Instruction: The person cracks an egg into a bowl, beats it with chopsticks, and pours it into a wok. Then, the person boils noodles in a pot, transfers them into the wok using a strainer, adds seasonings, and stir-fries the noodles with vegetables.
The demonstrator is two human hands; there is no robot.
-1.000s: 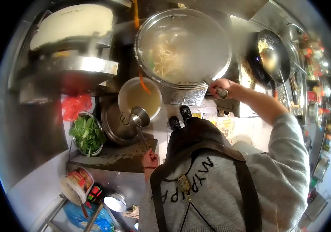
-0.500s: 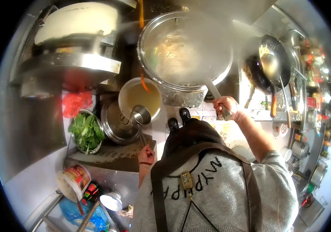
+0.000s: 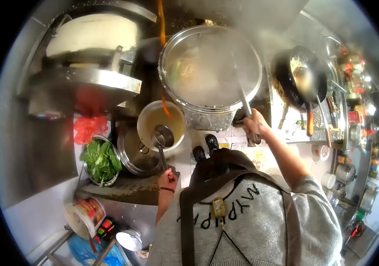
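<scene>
My left hand (image 3: 168, 179) is closed around the handle of a metal ladle (image 3: 164, 134). The ladle's bowl is over a white bucket (image 3: 140, 116) of cloudy, pale liquid. My right hand (image 3: 257, 125) grips a long-handled metal utensil (image 3: 245, 103). It reaches over the near rim into a large round pot (image 3: 167, 88), and steam hides its far end, so its kind cannot be made out. Pale food and something green show faintly in the pot's liquid.
A lidded metal pot (image 3: 141, 153) and a bowl of green leaves (image 3: 101, 162) stand left of the bucket. A black wok (image 3: 284, 82) holding a ladle is at right. An orange strip (image 3: 162, 40) hangs near the big pot. A red plastic bag (image 3: 90, 129) lies at left.
The handle in my right hand has swung more upright and reaches farther across the pot. The ladle in my left hand stays over the bucket. The whole view has shifted slightly.
</scene>
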